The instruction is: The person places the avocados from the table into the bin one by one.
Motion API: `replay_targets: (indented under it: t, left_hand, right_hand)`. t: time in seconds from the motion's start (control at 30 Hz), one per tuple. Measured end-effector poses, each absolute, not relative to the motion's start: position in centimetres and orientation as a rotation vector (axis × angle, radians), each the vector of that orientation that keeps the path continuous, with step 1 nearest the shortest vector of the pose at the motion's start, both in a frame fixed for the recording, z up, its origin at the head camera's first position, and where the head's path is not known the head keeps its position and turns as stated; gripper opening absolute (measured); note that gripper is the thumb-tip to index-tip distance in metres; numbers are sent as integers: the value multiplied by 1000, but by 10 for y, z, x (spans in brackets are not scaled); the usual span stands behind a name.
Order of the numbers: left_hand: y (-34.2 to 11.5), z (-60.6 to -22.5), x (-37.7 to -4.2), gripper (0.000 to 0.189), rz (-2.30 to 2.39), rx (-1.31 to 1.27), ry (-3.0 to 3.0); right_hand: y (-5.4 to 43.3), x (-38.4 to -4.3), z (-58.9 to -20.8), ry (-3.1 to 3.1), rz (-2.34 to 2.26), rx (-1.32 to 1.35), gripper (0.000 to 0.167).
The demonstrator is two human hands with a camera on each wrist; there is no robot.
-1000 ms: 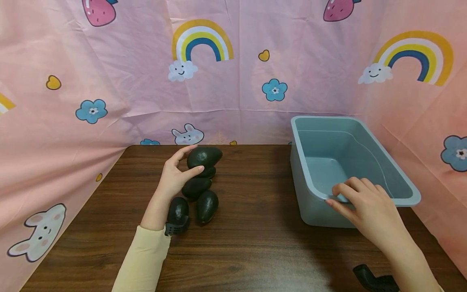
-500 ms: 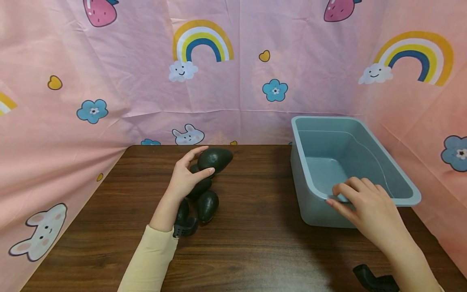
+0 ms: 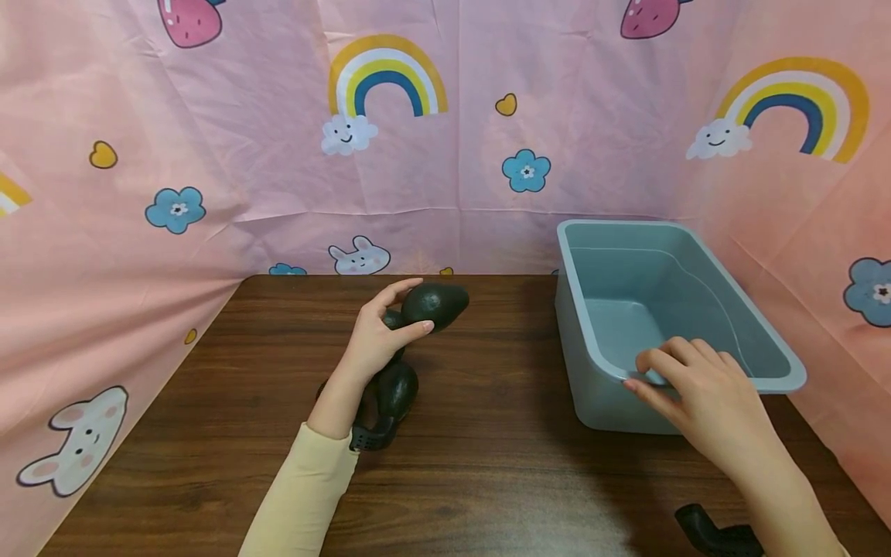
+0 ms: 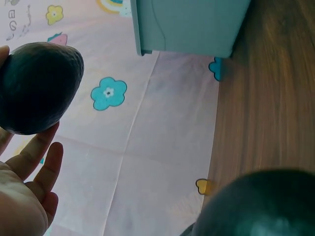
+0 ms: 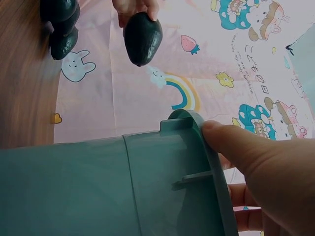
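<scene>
My left hand [image 3: 376, 336] grips a dark green avocado [image 3: 436, 303] between thumb and fingers, raised off the table. In the left wrist view the same avocado [image 4: 42, 88] sits against the fingertips. Below that hand and wrist lie several more avocados [image 3: 398, 389], partly hidden by the arm. At the right, my right hand [image 3: 703, 394] pinches the near rim of a grey-blue plastic bin [image 3: 576, 325]. The right wrist view shows the thumb on the outside of the bin's rim [image 5: 216, 182], with fingers curled over the other side.
The bin stands on the brown wooden table [image 3: 487, 480], its inside bare in the head view. A pink patterned cloth [image 3: 459, 170] hangs behind and at both sides. A black wrist mount [image 3: 717, 534] shows under the right forearm.
My left hand has moved right with the avocado, away from the other avocados and toward the bin. The right hand has stayed on the rim.
</scene>
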State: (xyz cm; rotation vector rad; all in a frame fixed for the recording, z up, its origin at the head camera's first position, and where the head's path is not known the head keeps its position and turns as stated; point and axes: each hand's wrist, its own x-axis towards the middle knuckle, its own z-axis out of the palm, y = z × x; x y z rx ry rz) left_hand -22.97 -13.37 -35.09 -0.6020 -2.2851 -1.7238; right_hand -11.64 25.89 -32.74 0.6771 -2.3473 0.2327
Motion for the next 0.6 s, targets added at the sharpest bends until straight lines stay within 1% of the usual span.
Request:
replay_targets:
  t: [0.6]
  left_hand:
    - [-102, -341, -231, 60, -1785, -710, -2190]
  right_hand:
    - [259, -116, -327, -2362, 244, 677, 52]
